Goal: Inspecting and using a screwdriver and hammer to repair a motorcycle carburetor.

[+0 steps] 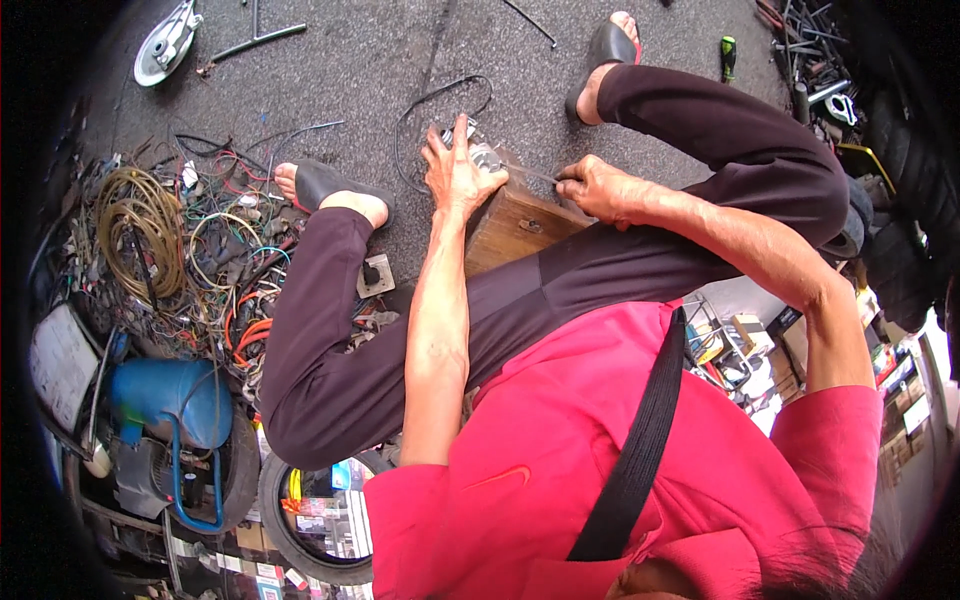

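A wooden box (520, 228) stands on the ground between my legs, with a small silvery metal part (485, 158) at its far left end. My left hand (456, 178) holds this part down, thumb on its near side and fingers reaching over its far side. From the right, my right hand (597, 190) is closed around a thin, dark metal tool (533, 174). The shaft points left toward the metal part, and I cannot make out whether its tip touches. My fingers hide the tool's handle end. A loop of black cord (440, 92) lies just beyond my left hand.
Tangled wires and a coiled hose (140, 235) cover the ground at left, near a blue tank (172, 402). A tyre (275, 500) lies below my left knee. A green screwdriver (728, 58) and piled metal tools (810, 50) are far right. A round metal cover (165, 45) lies far left.
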{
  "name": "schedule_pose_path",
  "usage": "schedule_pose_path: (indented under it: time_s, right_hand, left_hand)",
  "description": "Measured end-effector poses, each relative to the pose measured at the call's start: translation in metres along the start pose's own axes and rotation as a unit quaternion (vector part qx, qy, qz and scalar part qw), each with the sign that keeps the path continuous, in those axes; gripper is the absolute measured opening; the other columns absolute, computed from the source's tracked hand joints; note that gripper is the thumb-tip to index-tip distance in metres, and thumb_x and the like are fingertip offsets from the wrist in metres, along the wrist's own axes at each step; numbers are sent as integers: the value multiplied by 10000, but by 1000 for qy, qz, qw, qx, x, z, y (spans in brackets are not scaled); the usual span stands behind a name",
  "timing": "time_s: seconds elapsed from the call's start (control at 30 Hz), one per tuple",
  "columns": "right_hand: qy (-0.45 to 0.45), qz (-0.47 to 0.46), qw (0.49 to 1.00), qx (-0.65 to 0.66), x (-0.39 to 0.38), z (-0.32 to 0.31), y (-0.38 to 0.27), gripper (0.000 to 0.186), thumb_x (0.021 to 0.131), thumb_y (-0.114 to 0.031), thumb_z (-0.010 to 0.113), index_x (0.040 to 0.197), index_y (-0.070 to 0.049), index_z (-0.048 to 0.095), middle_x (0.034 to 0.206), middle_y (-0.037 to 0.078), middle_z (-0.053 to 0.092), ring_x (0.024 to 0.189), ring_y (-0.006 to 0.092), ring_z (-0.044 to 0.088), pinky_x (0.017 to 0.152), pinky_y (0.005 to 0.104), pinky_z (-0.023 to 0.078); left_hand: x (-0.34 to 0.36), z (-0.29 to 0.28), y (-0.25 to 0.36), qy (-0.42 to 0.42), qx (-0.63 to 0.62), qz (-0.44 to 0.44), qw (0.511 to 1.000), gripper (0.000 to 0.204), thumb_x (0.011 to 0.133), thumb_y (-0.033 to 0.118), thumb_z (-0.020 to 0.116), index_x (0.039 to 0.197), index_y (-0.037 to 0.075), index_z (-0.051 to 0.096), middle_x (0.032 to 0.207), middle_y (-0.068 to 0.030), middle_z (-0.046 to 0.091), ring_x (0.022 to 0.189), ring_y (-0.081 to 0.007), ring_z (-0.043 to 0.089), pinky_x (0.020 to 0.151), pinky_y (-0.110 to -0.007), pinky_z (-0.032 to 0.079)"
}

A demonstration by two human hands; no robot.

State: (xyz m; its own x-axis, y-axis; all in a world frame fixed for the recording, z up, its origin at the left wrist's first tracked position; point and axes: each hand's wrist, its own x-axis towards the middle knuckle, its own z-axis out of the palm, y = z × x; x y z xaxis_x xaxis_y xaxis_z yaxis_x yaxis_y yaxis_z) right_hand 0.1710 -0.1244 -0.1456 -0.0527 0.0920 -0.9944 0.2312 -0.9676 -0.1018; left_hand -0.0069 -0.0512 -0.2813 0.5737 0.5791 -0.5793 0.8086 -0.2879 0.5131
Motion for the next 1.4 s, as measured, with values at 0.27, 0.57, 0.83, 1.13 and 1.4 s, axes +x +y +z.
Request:
schedule_pose_path:
  time_s: [0.27, 0.57, 0.83, 1.13, 1.4]
  right_hand:
    - [55, -121, 985, -105, 12, 8, 15, 292, 888, -228, 477, 1088, -59, 606, 777, 224, 636, 645, 345, 644, 605, 432, 520]
    - [66, -159, 939, -297, -2, -4, 13, 250, 818, -162, 515, 1010, -15, 578, 948, 246, 620, 945, 404, 592, 803, 483, 473]
    - [187, -287, 814, -469, 4, 1, 28, 191, 839, -140, 482, 980, -31, 552, 661, 172, 617, 649, 336, 638, 563, 450, 502]
    - [326, -300, 863, -242, 4, -12, -1, 351, 801, -304, 508, 849, 27, 614, 813, 257, 635, 790, 392, 639, 715, 483, 508]
    - [297, -418, 741, -434, -121, -45, -82, 221, 741, -140, 576, 733, 80, 599, 603, 135, 597, 517, 197, 556, 466, 367, 444]
  left_hand:
    - [1, -1, 1, -18, -2, -11, 1000, 1030, 475, 310, 788, 1378, 209, 302, 1328, -293, 277, 1156, -487, 365, 834, -548, 469]
    - [3, -5, 5, -8, -3, 13, 1000, 975, 496, 312, 781, 1356, 184, 340, 1303, -263, 305, 1151, -473, 373, 821, -544, 481]
    - [6, 1, 4, -28, 20, 2, 999, 982, 511, 368, 773, 1373, 190, 339, 1328, -292, 305, 1224, -473, 337, 920, -547, 412]
    - [5, 0, -27, 64, -201, -89, 973, 1020, 456, 329, 820, 1339, 67, 380, 1239, -302, 345, 1121, -412, 452, 972, -394, 401]
    - [3, -67, -4, 134, -365, 3, 921, 914, 580, 201, 786, 1346, 23, 322, 1109, -198, 534, 929, -270, 596, 775, -346, 511]
